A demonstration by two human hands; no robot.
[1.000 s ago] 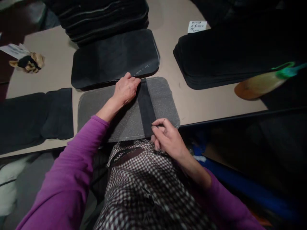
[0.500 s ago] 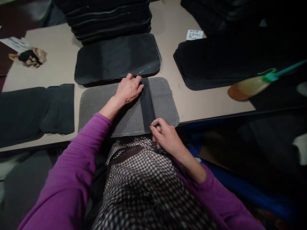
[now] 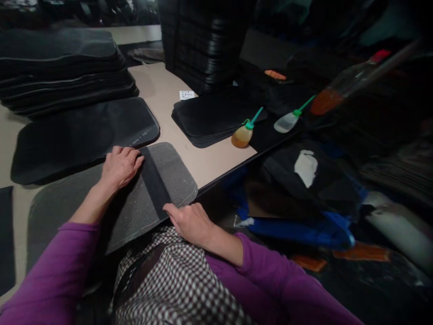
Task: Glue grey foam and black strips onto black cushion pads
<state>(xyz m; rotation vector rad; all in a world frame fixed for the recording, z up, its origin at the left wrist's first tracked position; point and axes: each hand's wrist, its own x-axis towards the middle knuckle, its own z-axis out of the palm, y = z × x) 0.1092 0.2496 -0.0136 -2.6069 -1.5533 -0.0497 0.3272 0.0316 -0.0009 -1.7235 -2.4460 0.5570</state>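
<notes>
A thin black strip (image 3: 155,185) lies across a dark grey panel (image 3: 179,169) with rounded corners, near the panel's right end. My left hand (image 3: 120,167) rests palm down on the panel, its fingers bent and slightly apart at the strip's far end. At the near edge, my right hand (image 3: 191,221) pinches the strip's lower end, thumb on top and the other fingers curled under and partly hidden. Just beyond the grey panel lies a black panel (image 3: 88,131) with faint pale writing near its right corner.
Tall stacks of black panels stand at the back left (image 3: 64,76) and back centre (image 3: 203,40). A lower stack (image 3: 216,113) sits right, beside a paper label (image 3: 186,95). Squeeze bottles (image 3: 242,136) (image 3: 287,123) are near the table's edge (image 3: 223,178); blue material (image 3: 287,230) lies below.
The view has swung right, so the panel and both hands appear further left and lower. The hands stay at the strip's two ends; my right thumb now lies straighter along the strip's end.
</notes>
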